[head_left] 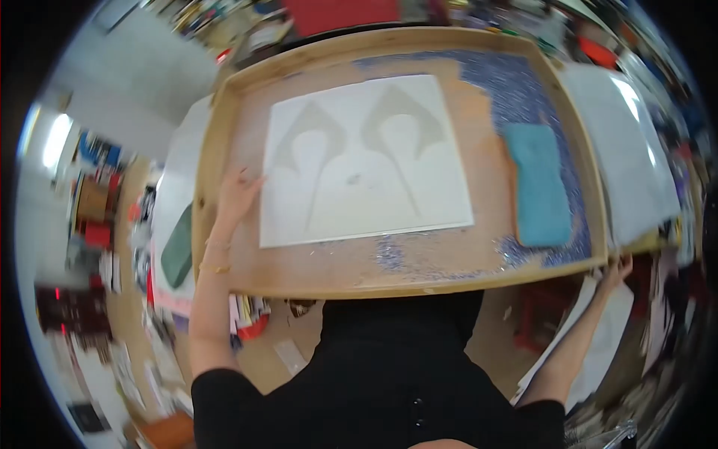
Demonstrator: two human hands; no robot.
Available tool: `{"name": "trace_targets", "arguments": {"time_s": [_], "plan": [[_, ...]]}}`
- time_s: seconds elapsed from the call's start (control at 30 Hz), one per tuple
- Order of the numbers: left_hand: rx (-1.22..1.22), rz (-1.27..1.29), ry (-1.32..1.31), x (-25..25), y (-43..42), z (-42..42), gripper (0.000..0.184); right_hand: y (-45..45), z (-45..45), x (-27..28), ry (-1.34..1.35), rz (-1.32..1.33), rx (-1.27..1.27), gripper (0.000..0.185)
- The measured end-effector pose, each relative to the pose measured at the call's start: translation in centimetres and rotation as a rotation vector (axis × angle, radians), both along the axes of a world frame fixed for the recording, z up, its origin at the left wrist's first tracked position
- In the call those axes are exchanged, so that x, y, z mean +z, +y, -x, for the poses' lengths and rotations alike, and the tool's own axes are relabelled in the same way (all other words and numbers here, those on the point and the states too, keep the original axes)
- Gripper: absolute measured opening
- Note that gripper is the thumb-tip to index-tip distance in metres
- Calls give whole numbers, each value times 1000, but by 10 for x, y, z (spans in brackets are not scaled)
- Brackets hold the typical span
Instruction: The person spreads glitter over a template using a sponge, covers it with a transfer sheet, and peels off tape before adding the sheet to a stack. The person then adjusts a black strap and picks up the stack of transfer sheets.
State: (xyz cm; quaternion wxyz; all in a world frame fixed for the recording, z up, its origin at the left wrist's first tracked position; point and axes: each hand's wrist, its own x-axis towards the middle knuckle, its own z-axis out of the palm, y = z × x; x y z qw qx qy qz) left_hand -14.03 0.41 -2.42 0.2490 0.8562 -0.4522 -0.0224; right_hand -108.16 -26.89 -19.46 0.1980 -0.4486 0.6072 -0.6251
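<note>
A white rectangular panel (359, 202) with two pale beige, pointed arch-like shapes lies in a shallow wooden tray (419, 290). My left hand (241, 196) is inside the tray at the panel's left edge, fingers loosely spread and touching or almost touching it. At the tray's front right corner, on the outside, is my right hand (617, 273); its fingers look extended, though they are small and blurred. A blue, slightly waisted pad (538, 183) rests in the right part of the tray, over purple-blue flecked material (516, 75).
White sheets (580, 337) lie beneath my right arm. A large pale glossy sheet (628, 150) is right of the tray, and a dark green pad (178, 251) is left of it. A red stool (542, 310) stands below; clutter lines the room.
</note>
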Motion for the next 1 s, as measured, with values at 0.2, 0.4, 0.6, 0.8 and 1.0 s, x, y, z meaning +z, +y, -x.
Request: {"name": "trace_targets", "arguments": {"time_s": [0.2,0.4,0.6,0.8,1.0], "plan": [[73,-266,103,28,-19,61,100,9,-31,61,677,-27,-406,53],[-70,-183,146,23,-22,68,95,34,-156,165,288,278,39,44],[-202,220,974,51,-14,57,62,72,-322,222,420,93,573,32],[-207,625,705,106,3,74,69,107,-447,288,699,568,733,38],[-297,797,686,149,2,55,62,107,-538,263,687,853,728,26]]}}
